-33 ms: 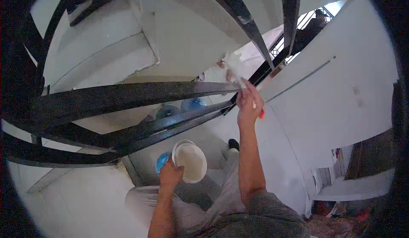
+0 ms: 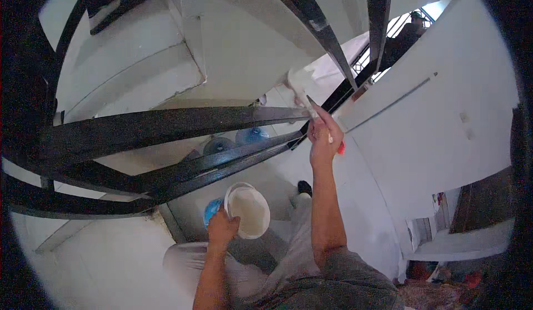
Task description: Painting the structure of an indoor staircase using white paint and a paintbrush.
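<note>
My left hand grips the rim of a white bucket, thumb over the edge. Pale, creamy stuff lies inside it, tilted toward me. Something blue shows behind the bucket, beside my fingers. My right hand is raised in front of me, its fingers closed round the handle of a painting tool with a white, blurred head; brush or roller, I cannot tell. A red end sticks out beside that hand. The head is close to a black metal bar and a pale surface.
Curved black bars cross overhead. Large blue water jugs stand below the bars. A person's dark shoe rests on a pale step at upper left. Another person in dark clothing is by a barred window. A white wall rises at right.
The white head of the tool has shifted slightly and the right hand has turned a little. The left hand and bucket have hardly moved.
</note>
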`<action>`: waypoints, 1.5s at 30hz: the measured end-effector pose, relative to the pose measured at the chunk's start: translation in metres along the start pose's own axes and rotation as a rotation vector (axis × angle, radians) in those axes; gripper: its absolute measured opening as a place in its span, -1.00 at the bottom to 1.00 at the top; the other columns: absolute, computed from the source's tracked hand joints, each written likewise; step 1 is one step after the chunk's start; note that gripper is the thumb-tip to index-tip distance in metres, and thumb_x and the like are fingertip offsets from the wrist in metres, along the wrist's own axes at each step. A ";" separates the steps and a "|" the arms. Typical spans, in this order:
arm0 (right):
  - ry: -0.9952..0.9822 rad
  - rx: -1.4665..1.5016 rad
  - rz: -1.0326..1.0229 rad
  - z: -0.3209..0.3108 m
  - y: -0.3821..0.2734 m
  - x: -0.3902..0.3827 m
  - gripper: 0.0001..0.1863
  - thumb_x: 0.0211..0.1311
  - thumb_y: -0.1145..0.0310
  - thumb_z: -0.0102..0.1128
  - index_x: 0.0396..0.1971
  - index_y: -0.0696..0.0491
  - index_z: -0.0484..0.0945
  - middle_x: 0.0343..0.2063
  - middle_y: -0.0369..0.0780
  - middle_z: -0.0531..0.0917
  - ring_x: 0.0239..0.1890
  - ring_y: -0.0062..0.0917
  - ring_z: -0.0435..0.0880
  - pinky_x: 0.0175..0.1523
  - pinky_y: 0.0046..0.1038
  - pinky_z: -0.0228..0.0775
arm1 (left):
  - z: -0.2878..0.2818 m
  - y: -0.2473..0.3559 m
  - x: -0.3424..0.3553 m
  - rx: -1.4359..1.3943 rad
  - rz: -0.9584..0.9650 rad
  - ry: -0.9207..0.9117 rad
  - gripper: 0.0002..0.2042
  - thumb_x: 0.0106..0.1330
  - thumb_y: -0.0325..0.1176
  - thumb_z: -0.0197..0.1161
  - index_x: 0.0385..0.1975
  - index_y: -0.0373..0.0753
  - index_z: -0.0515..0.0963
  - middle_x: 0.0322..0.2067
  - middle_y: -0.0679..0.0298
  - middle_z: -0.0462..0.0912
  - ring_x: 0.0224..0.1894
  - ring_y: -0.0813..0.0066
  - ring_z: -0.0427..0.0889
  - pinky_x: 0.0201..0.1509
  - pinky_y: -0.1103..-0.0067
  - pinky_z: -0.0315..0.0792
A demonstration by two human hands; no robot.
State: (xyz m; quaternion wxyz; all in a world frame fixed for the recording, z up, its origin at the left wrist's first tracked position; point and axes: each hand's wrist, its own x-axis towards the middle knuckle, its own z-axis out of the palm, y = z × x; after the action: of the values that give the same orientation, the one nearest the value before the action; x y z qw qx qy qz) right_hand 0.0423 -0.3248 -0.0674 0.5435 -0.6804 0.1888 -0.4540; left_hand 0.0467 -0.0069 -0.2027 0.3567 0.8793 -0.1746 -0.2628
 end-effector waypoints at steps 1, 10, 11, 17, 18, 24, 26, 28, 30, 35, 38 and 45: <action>0.002 0.000 0.002 -0.003 0.001 0.000 -0.65 0.42 0.35 0.02 0.11 0.14 0.57 -0.52 -0.36 0.54 -0.57 -0.76 0.40 -0.56 -0.70 0.15 | -0.003 0.006 -0.002 0.025 0.011 0.012 -0.39 0.06 -0.26 0.36 0.17 -0.29 0.42 -0.22 -0.16 0.68 -0.17 -0.19 0.67 -0.03 0.10 0.55; 0.200 -0.033 -0.044 0.008 -0.015 0.018 -0.64 0.40 0.42 0.01 0.11 0.20 0.55 -0.47 -0.29 0.60 -0.58 -0.78 0.34 -0.55 -0.71 0.08 | 0.011 -0.014 0.000 0.071 0.065 0.013 -0.32 0.07 -0.27 0.37 0.25 -0.32 0.35 -0.17 -0.15 0.67 -0.16 -0.17 0.68 -0.02 0.11 0.55; 0.202 -0.033 -0.044 0.004 -0.008 0.015 -0.64 0.40 0.42 0.01 0.11 0.20 0.55 -0.47 -0.29 0.60 -0.58 -0.78 0.34 -0.55 -0.71 0.08 | 0.011 -0.014 0.000 0.095 0.071 0.025 -0.30 0.07 -0.27 0.38 0.26 -0.32 0.33 -0.17 -0.16 0.67 -0.16 -0.17 0.68 -0.02 0.11 0.55; 0.045 -0.101 -0.192 -0.002 -0.026 -0.006 -0.64 0.40 0.40 0.01 0.11 0.18 0.56 -0.57 -0.38 0.46 -0.58 -0.77 0.32 -0.51 -0.70 0.09 | -0.004 0.007 -0.005 0.100 -0.011 -0.039 -0.30 0.07 -0.28 0.38 0.26 -0.33 0.33 -0.19 -0.16 0.68 -0.16 -0.15 0.68 0.00 0.12 0.55; 0.151 -0.082 -0.143 0.004 -0.036 0.000 -0.63 0.38 0.42 -0.01 0.10 0.19 0.57 -0.57 -0.38 0.46 -0.58 -0.77 0.32 -0.50 -0.69 0.10 | -0.004 0.006 -0.006 0.102 -0.016 -0.038 -0.30 0.07 -0.28 0.38 0.26 -0.33 0.33 -0.19 -0.16 0.68 -0.16 -0.15 0.68 0.00 0.12 0.55; 0.076 -0.178 -0.090 0.008 -0.038 0.010 -0.65 0.34 0.39 0.05 0.07 0.12 0.61 -0.46 -0.34 0.59 -0.48 -0.72 0.44 -0.36 -0.61 0.32 | 0.001 0.004 -0.007 0.104 -0.006 -0.037 -0.31 0.07 -0.26 0.38 0.25 -0.31 0.35 -0.19 -0.16 0.68 -0.15 -0.15 0.68 0.00 0.13 0.55; -0.169 -0.269 -0.148 -0.003 -0.038 0.002 -0.64 0.34 0.39 0.05 0.08 0.11 0.61 -0.41 -0.33 0.63 -0.49 -0.72 0.43 -0.38 -0.61 0.31 | -0.001 0.004 -0.007 0.179 -0.055 -0.078 -0.34 0.08 -0.25 0.38 0.22 -0.31 0.38 -0.19 -0.14 0.68 -0.14 -0.14 0.68 0.00 0.13 0.55; -0.146 -0.114 -0.144 -0.006 -0.043 -0.001 -0.63 0.34 0.45 0.02 0.09 0.10 0.61 -0.36 -0.31 0.66 -0.49 -0.72 0.44 -0.37 -0.62 0.32 | -0.001 0.006 -0.007 0.159 -0.043 -0.069 -0.35 0.08 -0.24 0.39 0.20 -0.31 0.39 -0.20 -0.14 0.68 -0.14 -0.14 0.68 0.00 0.13 0.55; 0.098 -0.069 -0.103 -0.004 -0.055 0.003 -0.63 0.35 0.48 0.02 0.11 0.12 0.59 -0.36 -0.31 0.66 -0.46 -0.73 0.45 -0.34 -0.63 0.34 | -0.002 0.006 -0.008 0.138 -0.035 -0.063 -0.37 0.08 -0.23 0.39 0.18 -0.32 0.40 -0.20 -0.14 0.69 -0.14 -0.14 0.68 -0.01 0.13 0.55; 0.215 -0.355 -0.331 0.013 -0.038 0.026 -0.64 0.42 0.40 -0.02 0.12 0.18 0.56 -0.30 -0.21 0.67 -0.43 -0.64 0.54 -0.32 -0.57 0.40 | -0.001 0.005 -0.007 0.148 -0.034 -0.052 -0.39 0.09 -0.22 0.39 0.16 -0.32 0.41 -0.21 -0.14 0.68 -0.14 -0.14 0.68 -0.03 0.13 0.56; 0.328 -0.565 -0.486 0.023 -0.026 0.035 -0.63 0.40 0.43 -0.01 0.12 0.20 0.55 -0.19 -0.12 0.69 -0.21 -0.51 0.65 -0.06 -0.48 0.46 | -0.002 0.011 -0.007 0.173 -0.048 -0.064 -0.38 0.09 -0.23 0.39 0.17 -0.32 0.41 -0.21 -0.14 0.68 -0.14 -0.14 0.68 -0.03 0.14 0.57; 0.004 -0.460 -0.472 0.001 -0.032 0.006 -0.64 0.39 0.43 0.01 0.11 0.19 0.56 -0.24 -0.17 0.67 -0.26 -0.56 0.60 -0.13 -0.51 0.45 | 0.007 -0.008 -0.004 0.074 -0.012 -0.061 -0.38 0.09 -0.23 0.39 0.17 -0.32 0.41 -0.23 -0.15 0.69 -0.15 -0.15 0.68 -0.02 0.12 0.56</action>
State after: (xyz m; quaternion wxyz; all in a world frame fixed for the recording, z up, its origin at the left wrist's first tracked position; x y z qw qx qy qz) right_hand 0.0388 -0.3179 -0.0358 0.2551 -0.8095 0.1245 -0.5140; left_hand 0.0404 -0.0031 -0.2119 0.3169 0.8845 -0.1895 -0.2851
